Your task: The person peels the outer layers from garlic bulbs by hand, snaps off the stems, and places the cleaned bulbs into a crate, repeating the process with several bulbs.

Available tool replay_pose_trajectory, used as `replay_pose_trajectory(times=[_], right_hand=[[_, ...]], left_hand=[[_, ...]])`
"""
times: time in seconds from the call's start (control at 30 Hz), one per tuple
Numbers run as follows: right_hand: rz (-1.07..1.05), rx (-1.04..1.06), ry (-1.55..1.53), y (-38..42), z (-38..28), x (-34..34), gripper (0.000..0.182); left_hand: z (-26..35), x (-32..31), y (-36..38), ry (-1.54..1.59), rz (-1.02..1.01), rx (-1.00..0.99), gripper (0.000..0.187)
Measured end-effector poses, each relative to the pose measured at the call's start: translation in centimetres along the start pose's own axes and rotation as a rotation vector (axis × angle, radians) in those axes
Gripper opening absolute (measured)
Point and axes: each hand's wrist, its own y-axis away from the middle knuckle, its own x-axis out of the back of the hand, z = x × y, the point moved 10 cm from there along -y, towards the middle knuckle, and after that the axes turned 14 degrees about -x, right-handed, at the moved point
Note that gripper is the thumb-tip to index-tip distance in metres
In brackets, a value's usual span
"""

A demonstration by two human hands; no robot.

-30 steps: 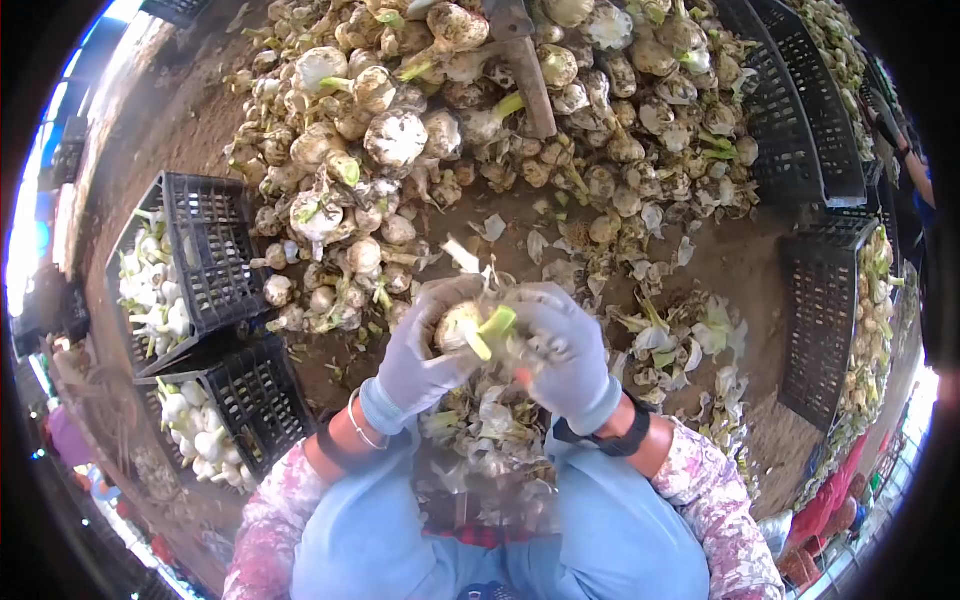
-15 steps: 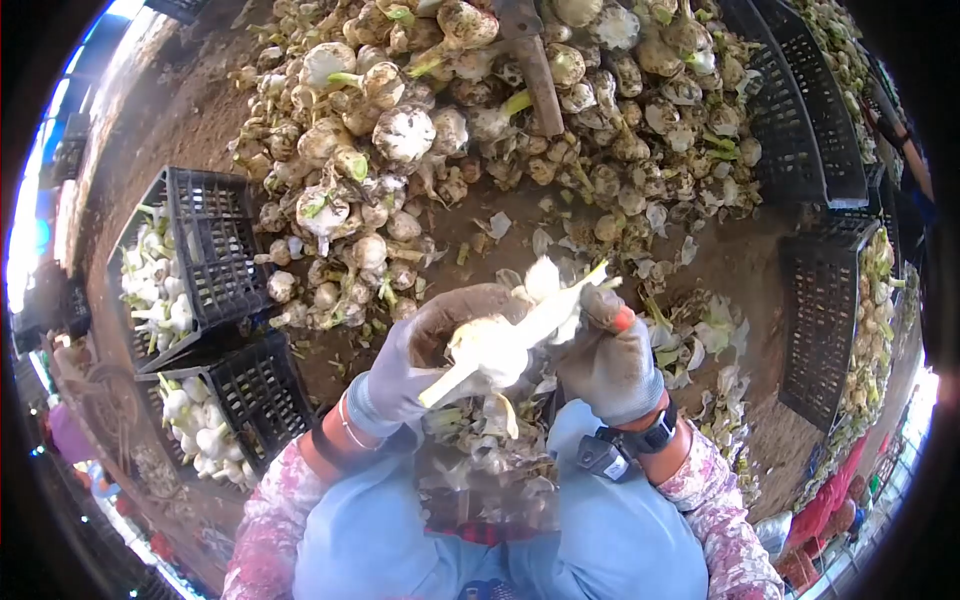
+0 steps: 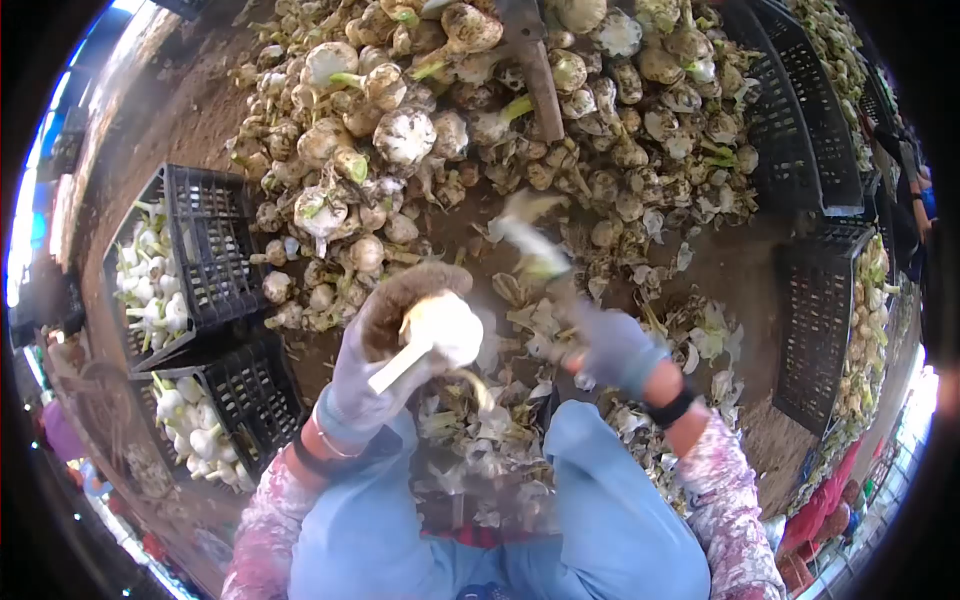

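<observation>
My left hand point(image 3: 375, 345), in a grey glove with a soiled brown palm, is closed around a garlic bulb point(image 3: 447, 328). The bulb is pale and clean, and its cut stem point(image 3: 400, 367) points down and left toward my wrist. My right hand point(image 3: 610, 345), gloved too, is to the right of the bulb and apart from it; motion smears its fingers. Just beyond those fingers is a blurred whitish strip of garlic skin point(image 3: 535, 245). Loose peelings point(image 3: 490, 425) lie on the ground below, between my knees.
A large heap of soiled garlic point(image 3: 400, 135) rises ahead, with a worn wooden-looking bar point(image 3: 543, 90) over it. Black crates of clean garlic point(image 3: 210, 235) point(image 3: 255, 405) stand at left. More black crates point(image 3: 825, 320) point(image 3: 790, 110) line the right side.
My right hand has pulled away from the bulb to the right, and the pale strip has come off it, up and forward. My left hand, keeping the bulb, has shifted slightly left.
</observation>
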Motion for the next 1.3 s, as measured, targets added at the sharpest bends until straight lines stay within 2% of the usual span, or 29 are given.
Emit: replay_pose_trajectory(times=[0.03,0.07,0.1,0.17,0.2,0.23,0.27,0.3,0.37,0.4,0.53,0.63,0.77,0.87,0.93,0.97,1.0,1.1,1.3], right_hand=[[-0.036,0.005,0.092,-0.1,-0.9,-1.5,0.060],[-0.069,0.008,0.182,0.0,-1.8,-2.5,0.066],[-0.190,0.032,-0.221,0.2,-3.4,-2.8,0.068],[-0.411,0.079,-1.025,1.2,-6.3,-2.1,0.075],[-0.467,0.144,-1.291,1.8,-8.1,-1.6,0.071],[-0.523,0.209,-1.558,2.3,-9.3,-0.9,0.067],[-0.629,0.093,-1.580,2.4,-9.5,-1.4,0.064],[-0.568,0.128,-1.571,2.3,-9.1,-0.9,0.063],[-0.456,0.204,-1.547,2.0,-8.4,-0.2,0.061],[-0.334,0.141,-1.344,2.0,-7.8,0.5,0.058],[-0.014,0.162,-1.037,2.2,-6.9,1.9,0.059],[0.247,0.267,-0.670,2.8,-8.0,4.1,0.062],[0.210,0.180,-0.652,3.1,-8.0,3.9,0.060],[0.114,0.180,-0.811,2.6,-7.8,3.0,0.059],[-0.001,0.183,-1.029,2.5,-8.0,2.6,0.058],[0.020,0.167,-0.986,2.4,-7.8,2.6,0.058],[0.042,0.151,-0.943,2.3,-7.4,2.6,0.057],[0.178,0.178,-0.756,2.7,-7.5,3.5,0.058],[0.316,0.195,-0.484,3.8,-8.2,4.6,0.061]], left_hand=[[-0.6,0.6,-0.1,-0.126,0.031,-0.053,0.061],[-0.7,0.1,-0.1,-0.112,-0.031,-0.117,0.061],[-1.0,-0.1,0.0,-0.164,-0.075,-0.174,0.062],[-1.0,-0.9,0.3,-0.239,-0.083,-0.168,0.064],[-1.0,-1.5,-0.1,-0.351,-0.163,-0.268,0.063],[-1.9,-1.5,-0.2,-0.398,-0.201,-0.237,0.061],[-2.1,-1.6,-0.3,-0.517,-0.244,-0.218,0.060],[-2.3,-1.7,-0.3,-0.634,-0.286,-0.197,0.058],[-1.9,-1.4,-0.8,-0.496,-0.207,-0.189,0.053],[-1.6,-1.0,-0.7,-0.434,-0.161,-0.185,0.051],[0.4,-0.2,-0.6,-0.895,-0.109,-0.324,0.028],[1.0,-1.0,-0.3,-1.081,-0.165,-0.388,0.026],[1.9,-2.2,-0.3,-1.235,-0.167,-0.548,0.014],[0.7,-0.1,-0.6,-1.120,-0.058,-0.328,0.007],[-1.0,2.0,-0.1,-0.877,0.079,-0.107,0.007],[-2.0,2.9,0.2,-0.753,0.142,0.000,0.007],[-1.1,2.0,0.0,-0.800,0.098,-0.033,0.010],[0.5,-0.4,-0.4,-1.050,-0.164,-0.337,0.013],[0.6,-1.3,-0.3,-1.156,-0.179,-0.384,0.009]])
